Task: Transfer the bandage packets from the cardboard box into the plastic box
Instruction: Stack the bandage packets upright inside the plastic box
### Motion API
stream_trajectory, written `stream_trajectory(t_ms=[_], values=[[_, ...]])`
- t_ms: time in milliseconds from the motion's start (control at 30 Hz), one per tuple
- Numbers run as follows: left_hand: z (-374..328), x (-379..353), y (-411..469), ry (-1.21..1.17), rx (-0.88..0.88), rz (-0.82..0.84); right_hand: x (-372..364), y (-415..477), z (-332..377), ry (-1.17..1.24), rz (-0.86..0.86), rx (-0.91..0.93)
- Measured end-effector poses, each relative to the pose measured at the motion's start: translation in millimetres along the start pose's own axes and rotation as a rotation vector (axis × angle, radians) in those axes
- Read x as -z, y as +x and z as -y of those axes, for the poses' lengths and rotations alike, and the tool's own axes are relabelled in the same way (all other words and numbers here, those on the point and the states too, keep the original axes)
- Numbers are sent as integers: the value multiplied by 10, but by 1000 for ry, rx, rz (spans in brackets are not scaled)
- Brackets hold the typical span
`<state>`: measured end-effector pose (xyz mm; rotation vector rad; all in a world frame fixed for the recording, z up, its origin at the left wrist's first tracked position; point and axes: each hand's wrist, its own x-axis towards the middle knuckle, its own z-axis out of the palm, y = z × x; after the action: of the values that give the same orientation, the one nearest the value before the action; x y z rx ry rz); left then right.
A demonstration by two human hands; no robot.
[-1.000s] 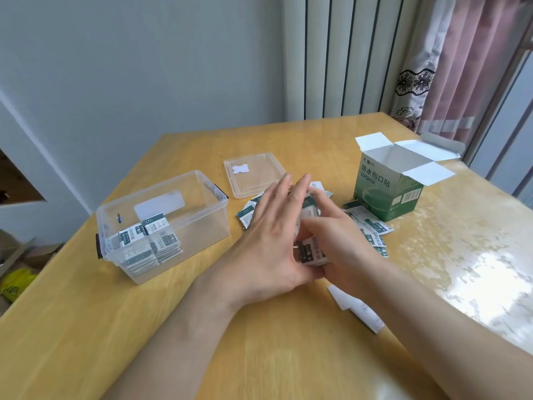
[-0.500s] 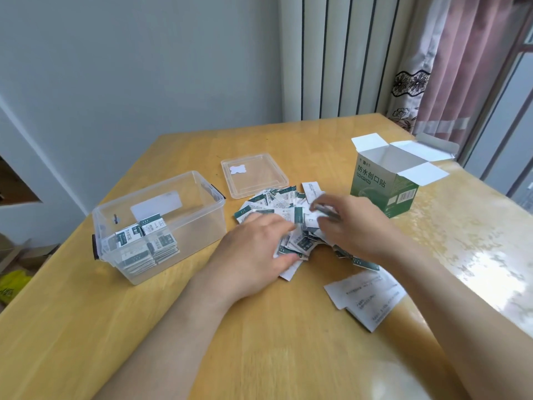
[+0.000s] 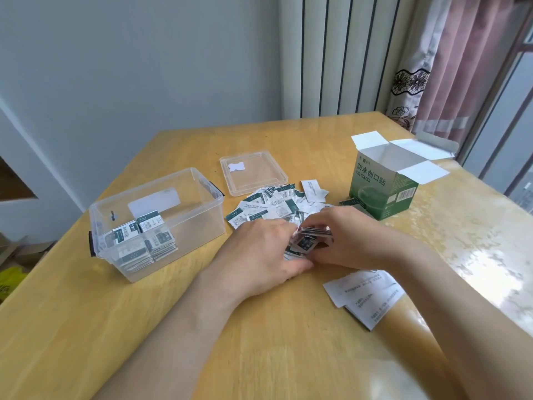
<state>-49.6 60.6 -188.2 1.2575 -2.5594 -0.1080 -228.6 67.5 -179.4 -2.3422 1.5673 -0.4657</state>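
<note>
A loose pile of white-and-green bandage packets (image 3: 268, 207) lies on the wooden table between the two boxes. My left hand (image 3: 259, 255) and my right hand (image 3: 346, 235) meet at the near edge of the pile, both closed around a small stack of packets (image 3: 307, 239). The clear plastic box (image 3: 202, 217) stands at the left, open, with stacked packets (image 3: 141, 241) in its near-left corner. The green cardboard box (image 3: 377, 194) stands at the right with its flaps open; its inside is hidden.
The plastic box's clear lid (image 3: 253, 174) lies flat behind the pile. A folded paper leaflet (image 3: 366, 295) rests on the table near my right forearm. Wall and radiator stand behind the table, a curtain and window at the right.
The hands first held a stack together, then spread over the scattered pile, and now have come together again around a small stack at the pile's near edge.
</note>
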Motion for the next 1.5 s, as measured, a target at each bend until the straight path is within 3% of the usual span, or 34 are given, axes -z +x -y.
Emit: stream_trajectory(t_ms=[167, 367, 500, 700, 800, 933, 1000, 1067, 1167, 1233, 1300, 1500], values=[[-143, -93, 73, 220, 10, -65, -22, 18, -6, -130, -38, 78], [43, -133, 69, -7, 30, -110, -64, 25, -63, -86, -96, 97], [75, -212, 97, 31, -43, -194, -105, 50, -52, -68, -115, 54], [160, -112, 105, -16, -70, -535, -38, 40, -82, 55, -317, -31], [185, 50, 61, -157, -10, -739, 23, 39, -75, 202, -357, -120], [169, 138, 21, -461, 109, -866, -15, 46, -56, 281, -306, -170], [136, 164, 7, -576, 82, -934, -10, 39, -41, 443, -346, -204], [102, 191, -5, -551, 2, -981, 19, 46, -14, 815, -380, -301], [42, 168, -26, -281, -160, -955, 34, 56, 107, 1537, -220, -458], [17, 113, -21, -182, -240, -895, 16, 48, 186, 1778, -97, -434], [-1, 56, -9, -146, -283, -836, 14, 25, 255, 1854, -66, -380], [-40, -7, 27, -215, -315, -764, -10, 31, 268, 1727, -80, -360]])
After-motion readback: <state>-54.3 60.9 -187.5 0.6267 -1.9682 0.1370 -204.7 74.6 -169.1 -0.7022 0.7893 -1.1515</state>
